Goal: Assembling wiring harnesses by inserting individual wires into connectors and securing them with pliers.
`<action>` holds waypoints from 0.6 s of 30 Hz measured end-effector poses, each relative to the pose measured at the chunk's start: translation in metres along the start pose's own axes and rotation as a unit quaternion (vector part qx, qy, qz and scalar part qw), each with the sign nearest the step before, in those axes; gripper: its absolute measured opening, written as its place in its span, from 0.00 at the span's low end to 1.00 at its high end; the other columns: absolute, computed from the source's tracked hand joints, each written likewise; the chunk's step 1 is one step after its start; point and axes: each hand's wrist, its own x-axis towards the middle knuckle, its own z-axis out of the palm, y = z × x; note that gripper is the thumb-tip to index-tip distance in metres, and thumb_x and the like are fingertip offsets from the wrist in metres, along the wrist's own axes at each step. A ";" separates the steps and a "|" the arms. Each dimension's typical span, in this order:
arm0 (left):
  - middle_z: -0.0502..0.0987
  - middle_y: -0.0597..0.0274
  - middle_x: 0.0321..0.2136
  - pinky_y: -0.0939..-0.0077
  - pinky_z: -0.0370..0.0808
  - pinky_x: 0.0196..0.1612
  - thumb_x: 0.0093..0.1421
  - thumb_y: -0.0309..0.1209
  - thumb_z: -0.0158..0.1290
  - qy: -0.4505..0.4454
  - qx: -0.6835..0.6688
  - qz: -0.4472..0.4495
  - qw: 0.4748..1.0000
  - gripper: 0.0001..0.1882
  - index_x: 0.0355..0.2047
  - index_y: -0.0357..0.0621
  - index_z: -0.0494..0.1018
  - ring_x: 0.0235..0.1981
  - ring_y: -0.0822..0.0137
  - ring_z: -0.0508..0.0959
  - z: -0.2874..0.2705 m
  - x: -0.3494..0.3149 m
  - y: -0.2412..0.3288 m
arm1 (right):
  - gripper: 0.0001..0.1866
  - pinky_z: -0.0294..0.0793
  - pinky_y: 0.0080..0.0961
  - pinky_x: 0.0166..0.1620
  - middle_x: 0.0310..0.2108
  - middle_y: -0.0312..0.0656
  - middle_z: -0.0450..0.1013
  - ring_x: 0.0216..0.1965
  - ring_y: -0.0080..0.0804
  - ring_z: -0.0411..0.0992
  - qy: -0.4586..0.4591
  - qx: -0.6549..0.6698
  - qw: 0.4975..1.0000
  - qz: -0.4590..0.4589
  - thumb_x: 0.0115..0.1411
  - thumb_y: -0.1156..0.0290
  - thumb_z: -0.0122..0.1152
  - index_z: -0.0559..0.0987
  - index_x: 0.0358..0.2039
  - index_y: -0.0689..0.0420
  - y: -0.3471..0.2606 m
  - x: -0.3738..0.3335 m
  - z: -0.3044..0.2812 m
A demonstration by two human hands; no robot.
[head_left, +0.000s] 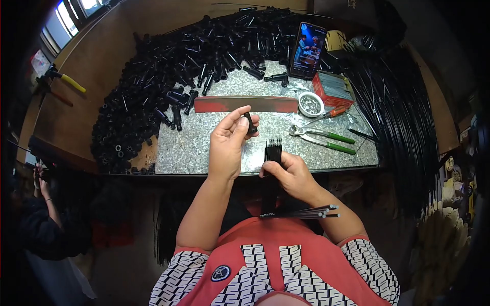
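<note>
My left hand [230,138] is raised over the near middle of a speckled grey stone slab [194,148]. Its thumb and fingers pinch a short black tubular part [250,124]. Just to the right and nearer me, my right hand [290,176] is closed round a bundle of thin black rods [273,151]. The upper ends of these rods stand side by side in a row, pointing away from me. Below that hand, several dark rods with pale grey ends [329,210] lie across my front; I cannot tell whether they belong to the bundle.
Black tubular parts [168,66] are heaped along the back and left. A red-edged strip [245,104], white bowl of small metal bits [310,104], green-handled pincers [326,138], red box [334,89] and phone [308,51] surround the slab. Long black rods [393,102] hang at right; another person [46,219] is at left.
</note>
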 end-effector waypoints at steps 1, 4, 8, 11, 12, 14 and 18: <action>0.78 0.58 0.37 0.77 0.77 0.42 0.64 0.25 0.49 -0.011 -0.028 -0.017 0.999 0.15 0.50 0.35 0.70 0.38 0.72 0.77 -0.002 -0.001 0.001 | 0.12 0.71 0.20 0.37 0.28 0.35 0.76 0.31 0.19 0.72 0.000 0.010 1.000 0.004 0.65 0.67 0.53 0.78 0.31 0.61 0.003 0.000 -0.002; 0.78 0.55 0.38 0.75 0.78 0.44 0.63 0.23 0.50 -0.034 -0.051 -0.041 0.997 0.16 0.52 0.34 0.69 0.40 0.69 0.78 -0.010 -0.004 0.003 | 0.13 0.71 0.20 0.37 0.28 0.35 0.76 0.32 0.20 0.72 0.001 0.002 1.000 0.001 0.66 0.66 0.52 0.78 0.31 0.61 0.003 0.001 -0.002; 0.78 0.52 0.38 0.75 0.78 0.43 0.62 0.23 0.50 -0.036 -0.067 -0.071 0.995 0.16 0.51 0.36 0.70 0.39 0.67 0.79 -0.013 -0.007 0.004 | 0.13 0.70 0.19 0.37 0.27 0.35 0.76 0.31 0.19 0.72 0.000 -0.006 1.000 -0.004 0.66 0.66 0.52 0.78 0.31 0.61 0.001 0.002 -0.001; 0.78 0.52 0.38 0.75 0.78 0.42 0.62 0.23 0.50 -0.051 -0.095 -0.079 0.991 0.17 0.51 0.36 0.70 0.39 0.66 0.79 -0.015 -0.008 0.001 | 0.13 0.70 0.19 0.37 0.27 0.35 0.76 0.31 0.19 0.72 -0.006 -0.026 1.000 -0.005 0.66 0.66 0.51 0.78 0.32 0.61 -0.002 0.001 -0.001; 0.78 0.52 0.38 0.75 0.78 0.42 0.62 0.23 0.50 -0.053 -0.096 -0.079 0.991 0.17 0.51 0.36 0.70 0.39 0.66 0.79 -0.015 -0.009 0.002 | 0.13 0.70 0.19 0.37 0.27 0.35 0.76 0.31 0.19 0.72 -0.004 -0.026 1.000 -0.005 0.66 0.66 0.51 0.78 0.32 0.61 -0.001 0.001 -0.001; 0.78 0.51 0.38 0.74 0.78 0.44 0.61 0.22 0.51 -0.062 -0.123 -0.107 0.985 0.17 0.51 0.33 0.69 0.40 0.67 0.79 -0.015 -0.010 0.003 | 0.13 0.70 0.19 0.37 0.27 0.34 0.76 0.31 0.19 0.71 -0.008 -0.011 1.000 -0.012 0.66 0.66 0.51 0.78 0.32 0.60 0.003 0.002 0.000; 0.78 0.50 0.38 0.74 0.78 0.44 0.61 0.22 0.51 -0.066 -0.129 -0.110 0.983 0.17 0.52 0.33 0.69 0.39 0.66 0.79 -0.015 -0.011 0.003 | 0.13 0.70 0.19 0.37 0.27 0.34 0.76 0.31 0.19 0.71 -0.009 -0.006 1.000 0.007 0.66 0.66 0.51 0.78 0.31 0.60 -0.001 0.001 0.002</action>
